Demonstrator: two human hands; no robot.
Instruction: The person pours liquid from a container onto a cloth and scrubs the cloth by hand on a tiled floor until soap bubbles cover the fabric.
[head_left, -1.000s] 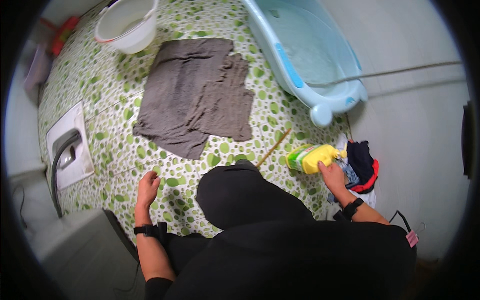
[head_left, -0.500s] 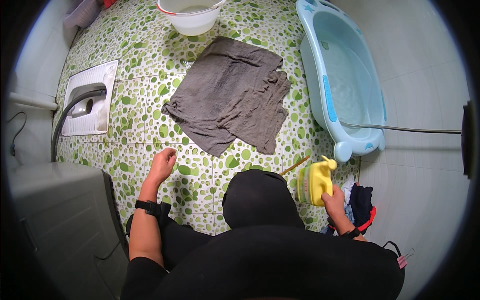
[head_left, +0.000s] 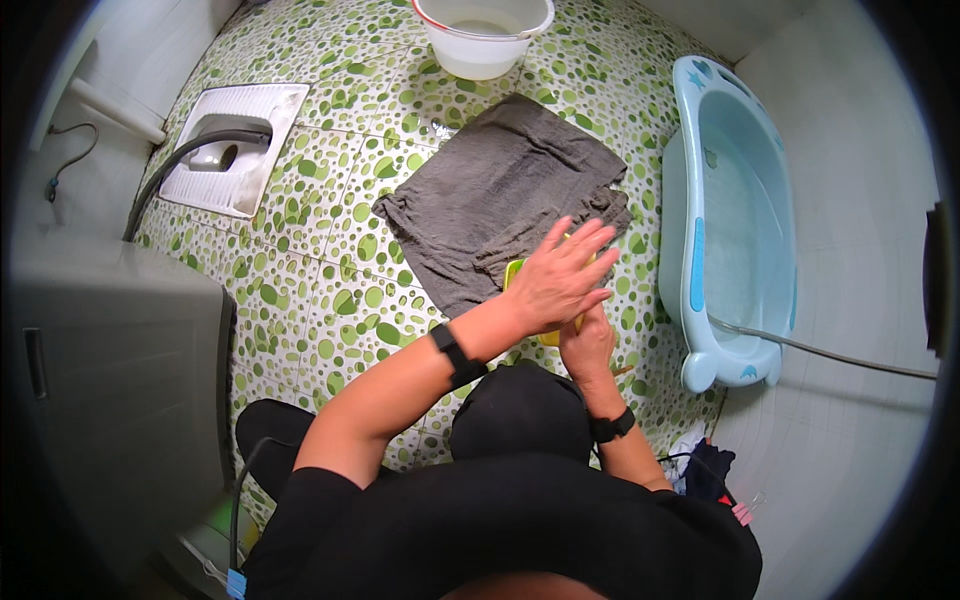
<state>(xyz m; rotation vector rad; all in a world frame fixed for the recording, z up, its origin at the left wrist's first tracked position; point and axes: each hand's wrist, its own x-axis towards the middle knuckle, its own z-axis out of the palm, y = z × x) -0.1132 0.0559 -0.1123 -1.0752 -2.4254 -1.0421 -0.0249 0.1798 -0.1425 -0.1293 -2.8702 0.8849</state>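
Spreading its fingers wide, the left hand (head_left: 562, 280) in the head view reaches across the body and lies over a yellow plastic bottle (head_left: 548, 338) with a green-edged base, hiding most of it. This hand is not wrapped around anything; whether its palm presses on the bottle cannot be told. Just below it, the right hand (head_left: 588, 345) is curled about the bottle, its fingertips partly covered by the left hand. The bottle is in front of the bent knee in black trousers (head_left: 520, 415), appearing over the lower edge of a dark grey rectangular towel (head_left: 500, 170) spread on the floor of white tiles with green pebble shapes (head_left: 330, 275). A crumpled grey-brown cloth (head_left: 607, 207) overlaps the towel's right side. Beyond the towel stands a round white plastic basin (head_left: 475, 60) with liquid inside. A pale blue plastic baby bathtub (head_left: 678, 220) stands by the right wall, a thin grey hose (head_left: 840, 358) running over its near end. At the left, a thick dark grey hose (head_left: 175, 160) reaches into a white ceramic squat toilet (head_left: 275, 110).
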